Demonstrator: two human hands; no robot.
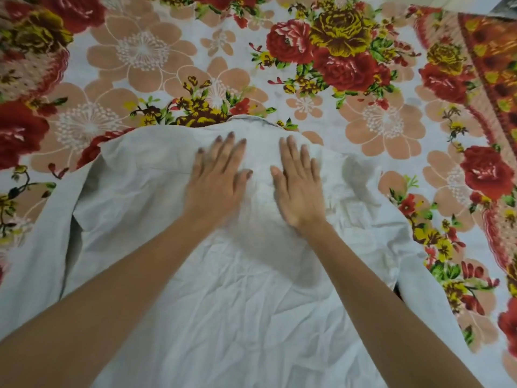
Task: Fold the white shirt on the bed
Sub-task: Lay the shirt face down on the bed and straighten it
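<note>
**Two flat hands on a white shirt spread over a floral bed.**

The fingers (223,148) of the left hand (215,175) are straight and slightly spread, palm down, gripping nothing. Those of the right hand (298,183), just beside it but not touching, lie straight and closer together, also holding nothing. Both palms rest on the crumpled white cotton shirt (237,289), just below its collar (251,120) at 12 o'clock of the garment. The shirt fills the view from centre to 6 o'clock, with one sleeve (33,247) trailing towards 8 o'clock. It lies on the bed (167,65), whose rose-and-peach-flower sheet shows from 9 through 12 to 3 o'clock.
</note>
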